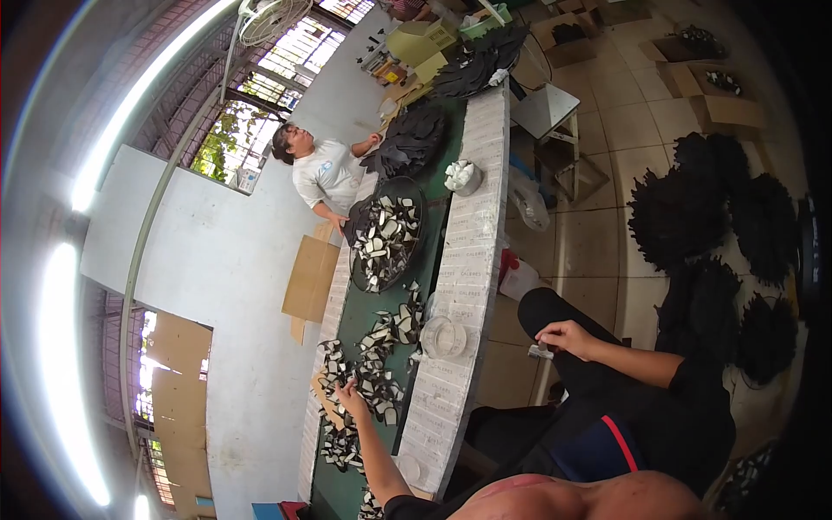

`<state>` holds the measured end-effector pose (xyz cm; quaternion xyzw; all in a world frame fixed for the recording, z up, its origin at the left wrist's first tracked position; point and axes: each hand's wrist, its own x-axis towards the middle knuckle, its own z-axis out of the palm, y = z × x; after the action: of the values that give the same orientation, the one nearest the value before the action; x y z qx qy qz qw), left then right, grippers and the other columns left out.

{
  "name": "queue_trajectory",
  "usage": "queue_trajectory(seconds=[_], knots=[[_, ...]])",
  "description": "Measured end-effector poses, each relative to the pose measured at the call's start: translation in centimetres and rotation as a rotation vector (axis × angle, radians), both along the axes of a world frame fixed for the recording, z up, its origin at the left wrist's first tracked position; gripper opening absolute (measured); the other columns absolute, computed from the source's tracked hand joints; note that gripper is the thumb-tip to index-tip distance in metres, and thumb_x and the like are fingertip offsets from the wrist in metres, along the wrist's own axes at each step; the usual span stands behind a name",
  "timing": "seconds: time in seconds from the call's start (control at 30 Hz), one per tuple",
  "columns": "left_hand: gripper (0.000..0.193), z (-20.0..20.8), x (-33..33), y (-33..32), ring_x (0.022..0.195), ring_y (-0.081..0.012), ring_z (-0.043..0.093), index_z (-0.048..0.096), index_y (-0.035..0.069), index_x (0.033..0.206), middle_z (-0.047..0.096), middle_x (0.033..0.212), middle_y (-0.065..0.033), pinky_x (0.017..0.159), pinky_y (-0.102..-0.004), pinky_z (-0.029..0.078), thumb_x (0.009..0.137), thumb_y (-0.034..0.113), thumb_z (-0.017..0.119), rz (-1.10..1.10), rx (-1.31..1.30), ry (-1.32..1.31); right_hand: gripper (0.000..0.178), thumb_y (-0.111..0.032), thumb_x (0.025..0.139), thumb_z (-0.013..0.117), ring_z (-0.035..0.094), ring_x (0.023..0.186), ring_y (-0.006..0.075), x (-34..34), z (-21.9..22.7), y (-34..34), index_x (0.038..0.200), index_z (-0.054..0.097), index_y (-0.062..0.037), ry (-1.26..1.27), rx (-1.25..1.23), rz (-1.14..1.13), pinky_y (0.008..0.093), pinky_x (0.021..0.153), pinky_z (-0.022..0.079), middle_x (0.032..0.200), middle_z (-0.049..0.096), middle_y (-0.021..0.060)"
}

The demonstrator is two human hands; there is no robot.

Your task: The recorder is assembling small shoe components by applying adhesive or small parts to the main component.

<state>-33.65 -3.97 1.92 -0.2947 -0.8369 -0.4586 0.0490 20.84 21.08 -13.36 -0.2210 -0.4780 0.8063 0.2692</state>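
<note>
Long green worktable (360,316) edged with pale printed strips runs from the lower edge toward a co-worker in a white shirt (322,169). Black-and-white cut pieces (368,368) lie scattered along its surface. Left hand (351,399) rests on these pieces, fingers spread narrowly, touching them; a grip cannot be confirmed. Round dark tray (418,192) farther along contains more pieces. Right hand (565,336), off the table above the lap, pinches a small pale object (539,351).
</note>
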Motion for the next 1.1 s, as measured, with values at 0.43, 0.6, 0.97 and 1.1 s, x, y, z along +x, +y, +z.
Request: queue_trajectory(seconds=[0.43, 0.6, 0.97, 1.1], knots=[[0.035, -8.1, 3.1, -2.2, 0.105, -0.0364, 0.057, 0.062, 0.0, 0.114, 0.044, 0.131, -0.0216, 0.088, -0.0461, 0.05, 0.083, 0.012, 0.07, 0.059, -0.601, 0.146, 0.02, -0.016, 0.096, 0.062, 0.055, 0.07, 0.0065, -0.5, -0.7, -0.6, 0.108, 0.071, -0.0013, 0.074, 0.046, -0.055, 0.0228, 0.063, 0.044, 0.085, 0.066, -0.0006], [0.038, -6.5, 1.6, -2.3, 0.103, -0.0409, 0.058, 0.063, -0.001, 0.113, 0.057, 0.112, -0.0206, 0.089, -0.0467, 0.049, 0.079, 0.015, 0.069, -0.025, -0.718, 0.237, 0.02, -0.017, 0.097, 0.061, 0.058, 0.077, 0.0077, -0.9, -1.6, 0.3, 0.107, 0.071, -0.003, 0.032, -0.071, -0.034, 0.0233, 0.066, 0.047, 0.093, 0.069, 0.0023], [0.029, -6.0, 0.5, -2.0, 0.091, -0.0353, 0.062, 0.072, 0.001, 0.101, 0.061, 0.103, -0.0172, 0.081, -0.0453, 0.053, 0.077, 0.017, 0.071, 0.035, -0.842, 0.382, 0.02, -0.017, 0.099, 0.058, 0.064, 0.085, 0.0128, -1.4, -2.5, 2.4, 0.112, 0.066, -0.0036, 0.075, -0.371, -0.1, 0.0301, 0.073, 0.055, 0.098, 0.066, 0.0044], [0.026, -6.0, 0.7, -2.0, 0.102, -0.0331, 0.059, 0.071, 0.007, 0.103, 0.061, 0.108, -0.0116, 0.083, -0.0457, 0.052, 0.08, 0.019, 0.071, 0.077, -0.921, 0.36, 0.021, -0.017, 0.1, 0.057, 0.063, 0.083, 0.0118, -1.5, -2.3, 2.7, 0.113, 0.066, -0.0039, 0.053, -0.383, -0.098, 0.0291, 0.072, 0.053, 0.097, 0.066, 0.0037]])
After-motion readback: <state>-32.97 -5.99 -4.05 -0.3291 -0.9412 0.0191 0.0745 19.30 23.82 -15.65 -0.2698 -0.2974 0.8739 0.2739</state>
